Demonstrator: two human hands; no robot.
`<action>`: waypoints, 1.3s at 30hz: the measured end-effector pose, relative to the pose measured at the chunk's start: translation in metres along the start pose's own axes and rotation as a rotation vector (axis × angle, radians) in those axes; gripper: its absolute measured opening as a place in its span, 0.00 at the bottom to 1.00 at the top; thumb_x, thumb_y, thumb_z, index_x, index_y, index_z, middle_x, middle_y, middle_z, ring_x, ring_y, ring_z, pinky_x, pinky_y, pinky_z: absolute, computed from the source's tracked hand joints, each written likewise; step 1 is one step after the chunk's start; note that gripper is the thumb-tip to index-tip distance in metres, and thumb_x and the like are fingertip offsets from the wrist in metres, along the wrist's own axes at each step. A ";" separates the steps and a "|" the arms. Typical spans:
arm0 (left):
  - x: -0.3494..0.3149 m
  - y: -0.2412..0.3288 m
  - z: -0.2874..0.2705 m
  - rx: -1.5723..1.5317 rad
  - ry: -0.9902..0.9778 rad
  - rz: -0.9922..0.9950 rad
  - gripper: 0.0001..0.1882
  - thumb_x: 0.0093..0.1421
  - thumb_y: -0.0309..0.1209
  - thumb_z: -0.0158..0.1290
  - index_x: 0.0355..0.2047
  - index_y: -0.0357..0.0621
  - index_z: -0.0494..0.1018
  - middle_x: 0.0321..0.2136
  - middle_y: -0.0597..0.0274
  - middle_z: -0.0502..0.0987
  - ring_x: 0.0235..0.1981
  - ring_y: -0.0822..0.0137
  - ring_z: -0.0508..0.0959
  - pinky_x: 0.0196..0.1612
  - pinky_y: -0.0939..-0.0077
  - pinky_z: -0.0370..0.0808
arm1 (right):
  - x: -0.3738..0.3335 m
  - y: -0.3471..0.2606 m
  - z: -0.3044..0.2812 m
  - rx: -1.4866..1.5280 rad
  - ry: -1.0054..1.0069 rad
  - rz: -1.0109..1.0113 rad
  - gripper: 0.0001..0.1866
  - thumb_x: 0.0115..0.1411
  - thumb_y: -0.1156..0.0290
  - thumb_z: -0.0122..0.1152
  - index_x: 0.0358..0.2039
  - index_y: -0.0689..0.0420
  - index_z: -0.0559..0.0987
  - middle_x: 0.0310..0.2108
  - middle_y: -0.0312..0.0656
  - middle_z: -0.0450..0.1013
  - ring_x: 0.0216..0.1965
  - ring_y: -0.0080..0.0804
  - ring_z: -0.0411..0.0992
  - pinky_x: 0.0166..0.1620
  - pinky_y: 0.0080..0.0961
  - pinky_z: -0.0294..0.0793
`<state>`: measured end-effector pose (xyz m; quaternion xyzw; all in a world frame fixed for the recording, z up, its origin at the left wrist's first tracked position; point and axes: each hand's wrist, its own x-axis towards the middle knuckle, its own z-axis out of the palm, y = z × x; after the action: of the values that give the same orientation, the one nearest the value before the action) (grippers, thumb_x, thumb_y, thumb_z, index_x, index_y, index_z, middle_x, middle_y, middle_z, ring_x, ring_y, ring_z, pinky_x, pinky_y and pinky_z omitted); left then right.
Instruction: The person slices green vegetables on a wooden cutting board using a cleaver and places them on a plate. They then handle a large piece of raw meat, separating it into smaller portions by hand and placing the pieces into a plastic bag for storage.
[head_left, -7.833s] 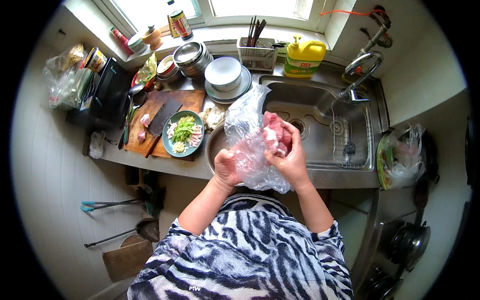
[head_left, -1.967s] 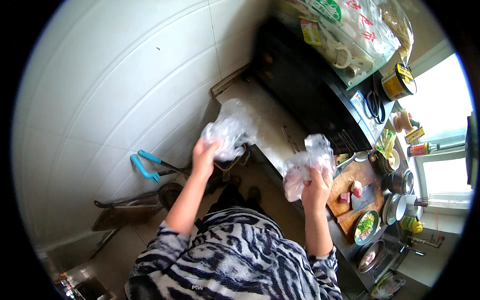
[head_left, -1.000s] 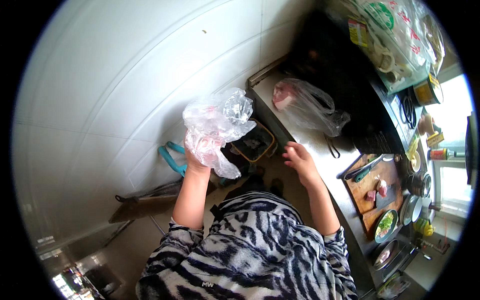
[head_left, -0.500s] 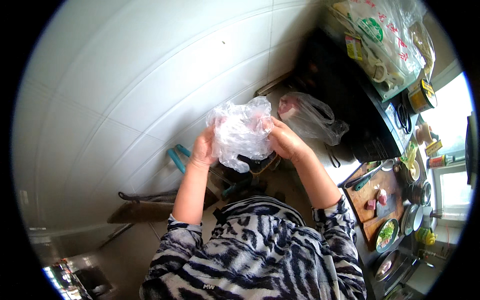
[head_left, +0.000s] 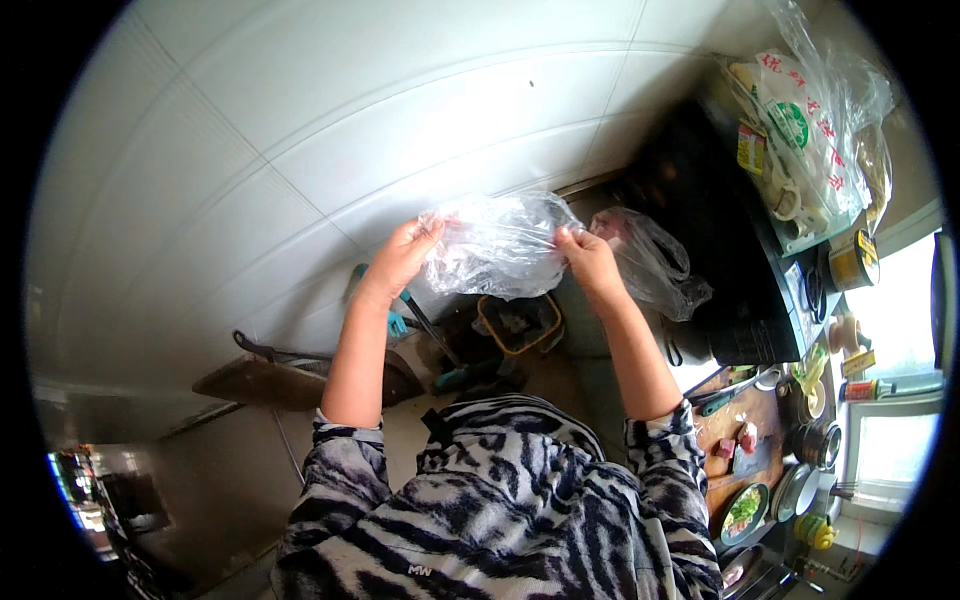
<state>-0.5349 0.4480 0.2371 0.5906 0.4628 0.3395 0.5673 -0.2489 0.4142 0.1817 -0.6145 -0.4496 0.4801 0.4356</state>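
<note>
A crinkled clear plastic bag is stretched sideways between my two hands, in front of the white tiled wall. My left hand pinches its left end. At the other end, my right hand grips the film between thumb and fingers. Just beyond my right hand lies another clear bag with something pink inside, on the counter next to a black appliance. Below the stretched bag stands a bin with a yellow rim.
A wooden board with pieces of raw meat lies on the counter at right, near a plate of chopped greens. The black appliance carries a filled plastic bag. A dark pan-like object leans low at left.
My hands have moved apart, pulling the bunched bag out into a wider, flatter shape. The view has shifted, and the yellow-rimmed bin below shows more fully.
</note>
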 end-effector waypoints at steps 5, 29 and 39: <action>-0.011 0.005 -0.022 0.161 0.060 -0.037 0.17 0.64 0.36 0.55 0.47 0.37 0.75 0.34 0.67 0.79 0.28 0.78 0.73 0.29 0.84 0.70 | 0.012 0.012 -0.003 0.247 -0.024 0.051 0.20 0.69 0.57 0.50 0.27 0.58 0.77 0.22 0.30 0.70 0.25 0.18 0.66 0.30 0.20 0.65; 0.022 -0.021 0.004 0.023 0.275 0.001 0.26 0.54 0.17 0.54 0.54 0.41 0.69 0.42 0.62 0.76 0.36 0.75 0.74 0.35 0.82 0.70 | 0.030 0.037 -0.012 0.197 -0.082 -0.057 0.06 0.62 0.74 0.58 0.37 0.59 0.71 0.35 0.41 0.76 0.36 0.26 0.74 0.44 0.23 0.72; 0.025 -0.023 -0.004 -0.836 -0.071 -0.002 0.30 0.55 0.20 0.56 0.59 0.47 0.64 0.30 0.70 0.72 0.22 0.81 0.64 0.22 0.89 0.63 | 0.021 0.027 -0.020 0.533 -0.114 -0.057 0.09 0.62 0.70 0.60 0.42 0.56 0.74 0.38 0.36 0.78 0.39 0.23 0.72 0.45 0.22 0.70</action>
<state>-0.5342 0.4710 0.2119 0.3204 0.2658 0.4771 0.7740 -0.2232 0.4266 0.1547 -0.4373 -0.3481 0.6029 0.5693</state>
